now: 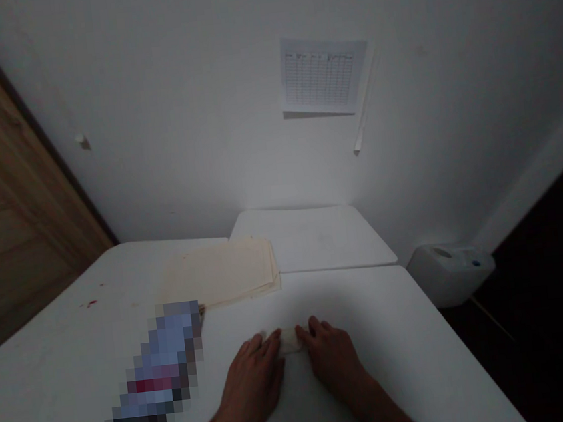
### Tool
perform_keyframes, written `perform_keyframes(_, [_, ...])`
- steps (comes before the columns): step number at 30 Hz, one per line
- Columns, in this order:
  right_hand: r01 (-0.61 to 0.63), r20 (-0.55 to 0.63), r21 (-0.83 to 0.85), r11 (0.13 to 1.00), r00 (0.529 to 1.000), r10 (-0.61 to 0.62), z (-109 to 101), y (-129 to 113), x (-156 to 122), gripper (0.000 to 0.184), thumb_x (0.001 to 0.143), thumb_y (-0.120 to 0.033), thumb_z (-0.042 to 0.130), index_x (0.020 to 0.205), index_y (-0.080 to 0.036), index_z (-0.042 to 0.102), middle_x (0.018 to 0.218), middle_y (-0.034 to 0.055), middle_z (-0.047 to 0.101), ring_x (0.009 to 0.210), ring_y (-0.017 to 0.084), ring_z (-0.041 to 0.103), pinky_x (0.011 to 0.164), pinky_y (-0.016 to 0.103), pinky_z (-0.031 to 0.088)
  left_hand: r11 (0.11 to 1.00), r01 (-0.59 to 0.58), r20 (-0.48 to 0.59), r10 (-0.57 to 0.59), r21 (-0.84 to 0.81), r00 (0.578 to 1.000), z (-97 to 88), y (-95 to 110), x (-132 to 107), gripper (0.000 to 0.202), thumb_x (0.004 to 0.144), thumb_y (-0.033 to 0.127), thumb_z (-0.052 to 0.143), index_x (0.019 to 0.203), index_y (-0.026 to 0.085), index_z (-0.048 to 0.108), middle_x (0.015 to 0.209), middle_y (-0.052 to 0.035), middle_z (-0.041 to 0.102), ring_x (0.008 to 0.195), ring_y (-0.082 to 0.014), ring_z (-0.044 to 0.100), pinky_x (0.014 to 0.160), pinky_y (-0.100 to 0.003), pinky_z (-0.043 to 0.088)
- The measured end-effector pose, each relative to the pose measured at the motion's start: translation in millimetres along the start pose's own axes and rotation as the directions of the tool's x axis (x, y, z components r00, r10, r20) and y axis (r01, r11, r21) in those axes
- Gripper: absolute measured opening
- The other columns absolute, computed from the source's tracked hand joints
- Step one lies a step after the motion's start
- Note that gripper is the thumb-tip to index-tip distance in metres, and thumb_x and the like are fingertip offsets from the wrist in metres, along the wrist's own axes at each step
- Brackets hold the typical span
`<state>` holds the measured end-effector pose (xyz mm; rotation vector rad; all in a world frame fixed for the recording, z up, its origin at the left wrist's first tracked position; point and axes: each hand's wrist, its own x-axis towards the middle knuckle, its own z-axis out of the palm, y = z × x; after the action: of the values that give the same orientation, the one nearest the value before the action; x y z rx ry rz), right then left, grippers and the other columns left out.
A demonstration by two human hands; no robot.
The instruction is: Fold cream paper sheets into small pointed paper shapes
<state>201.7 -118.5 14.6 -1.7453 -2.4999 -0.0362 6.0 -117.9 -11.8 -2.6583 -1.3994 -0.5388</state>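
Observation:
A small pale beige folded piece [290, 340], of paper or thin cloth, lies flat on the white table [401, 346] between my two hands. My left hand [254, 382] has its fingers bent over the left end of the piece, pressing on it. At the opposite end, the thumb and curled fingers of my right hand [335, 360] hold it down. Both ends are hidden under the fingers. Beyond my left hand rests a stack of thin beige sheets [222, 271], its right-hand edges slightly uneven.
A pixelated blue object [161, 364] with a pinkish strap lies left of my left hand. A second white tabletop [314, 238] adjoins the back edge. A printed sheet [325, 75] hangs on the wall. Right of the table stands a white plastic container [452, 273].

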Motion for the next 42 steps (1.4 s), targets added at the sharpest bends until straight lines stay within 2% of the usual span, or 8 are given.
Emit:
perform_keyframes(4, [-0.015,-0.045,0.044,0.999,0.999,0.017,-1.6,-8.6,3.5,0.019,0.093,-0.020,0.045,0.107,-0.021,0.059,0.098,0.0073,0.063,0.082,0.019,0.063,0.065,0.026,0.048,1.000,0.007,-0.016,-0.006,0.013,1.000,2.8,-0.6,-2.8,0.042,0.090,0.021,0.048,0.132,0.016,0.047,0.117,-0.0117,0.066,0.106,-0.0315,0.059,0.085,-0.046,0.052])
perform_keyframes(8, [-0.017,-0.065,0.077,0.997,0.998,0.022,2.5,-11.8,9.8,0.021,0.098,-0.024,0.041,0.094,-0.020,0.060,0.092,0.0053,0.064,0.079,0.018,0.064,0.065,0.025,0.047,0.998,-0.053,-0.032,0.052,-0.025,0.998,5.0,-2.4,0.1,0.038,0.090,0.017,0.047,0.128,0.017,0.050,0.122,-0.0085,0.064,0.107,-0.0278,0.058,0.094,-0.044,0.049])
perform_keyframes(12, [0.020,-0.071,0.101,0.995,0.997,-0.013,2.8,-9.4,11.4,0.018,0.098,-0.024,0.043,0.107,-0.024,0.059,0.092,0.0034,0.065,0.079,0.016,0.064,0.066,0.023,0.046,0.996,-0.077,-0.015,0.077,-0.047,0.997,1.5,-2.7,4.4,0.030,0.092,0.015,0.043,0.119,0.017,0.055,0.126,-0.0082,0.062,0.104,-0.0256,0.058,0.094,-0.043,0.049])
perform_keyframes(17, [0.052,-0.005,0.054,0.997,0.999,-0.052,0.1,-10.2,11.1,0.031,0.094,-0.019,0.047,0.124,-0.029,0.051,0.096,0.0036,0.065,0.080,0.018,0.065,0.063,0.024,0.047,0.997,-0.066,-0.016,0.065,-0.042,0.998,-4.5,0.9,2.6,0.033,0.091,0.015,0.043,0.122,0.017,0.054,0.128,-0.0086,0.060,0.104,-0.0264,0.057,0.092,-0.045,0.049])
perform_keyframes(23, [0.027,0.017,0.034,0.999,0.999,-0.028,3.0,-12.7,11.5,0.036,0.094,-0.016,0.045,0.127,-0.029,0.048,0.100,0.0063,0.064,0.082,0.019,0.065,0.062,0.026,0.048,1.000,0.023,-0.004,-0.023,-0.013,1.000,-11.5,4.4,-11.0,0.044,0.090,0.019,0.044,0.134,0.016,0.043,0.118,-0.0114,0.064,0.102,-0.0281,0.057,0.085,-0.043,0.049])
perform_keyframes(34, [0.008,-0.009,0.059,0.998,1.000,-0.007,9.9,-11.8,10.2,0.035,0.095,-0.017,0.044,0.127,-0.029,0.051,0.098,0.0058,0.064,0.082,0.019,0.063,0.062,0.025,0.047,0.995,0.081,-0.080,-0.076,0.053,0.994,-19.1,-0.6,-49.6,0.044,0.089,0.025,0.048,0.132,0.021,0.045,0.102,-0.0100,0.069,0.098,-0.0297,0.061,0.081,-0.043,0.052])
perform_keyframes(39, [0.023,-0.049,0.065,0.998,0.999,-0.019,9.9,-12.3,8.0,0.036,0.093,-0.016,0.046,0.127,-0.028,0.051,0.097,0.0052,0.064,0.081,0.019,0.064,0.063,0.025,0.047,0.991,0.012,-0.116,0.003,0.130,0.993,-6.9,-7.7,-43.4,0.037,0.086,0.017,0.046,0.122,0.020,0.055,0.118,-0.0098,0.067,0.103,-0.0298,0.063,0.085,-0.044,0.055])
perform_keyframes(42, [0.027,-0.068,0.067,0.997,0.997,-0.022,10.5,-13.3,6.5,0.037,0.093,-0.015,0.047,0.127,-0.028,0.051,0.097,0.0054,0.064,0.082,0.020,0.063,0.066,0.027,0.048,0.992,-0.078,-0.137,0.092,0.101,0.986,-0.4,-7.7,-24.4,0.048,0.084,0.012,0.044,0.131,0.017,0.050,0.139,-0.0108,0.052,0.121,-0.0272,0.055,0.096,-0.040,0.052])
